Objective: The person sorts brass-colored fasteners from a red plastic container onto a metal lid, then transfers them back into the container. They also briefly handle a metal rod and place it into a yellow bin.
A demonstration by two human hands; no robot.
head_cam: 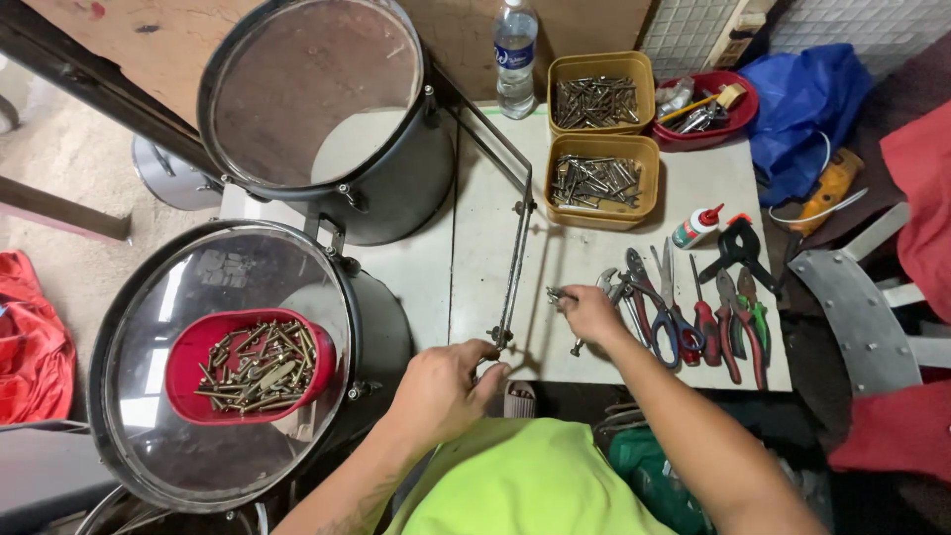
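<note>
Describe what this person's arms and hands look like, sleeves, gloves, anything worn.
Both hands are bare, no gloves: left hand, right hand. The forearms are uncovered too, with no sleeve reaching them and no watch or rings showing. A dark marking, perhaps a tattoo, shows low on the left forearm. The shirt is neon yellow-green.

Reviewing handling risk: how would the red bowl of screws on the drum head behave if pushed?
The red bowl is heaped with metal screws, so probably heavy for its size. It sits on the smooth clear drum head, so it may slide rather than tip.

The small metal piece [557, 294] in the right hand [591, 314] is too tiny to tell. The lower drum [129, 466] is cut off at the bottom edge.
</note>
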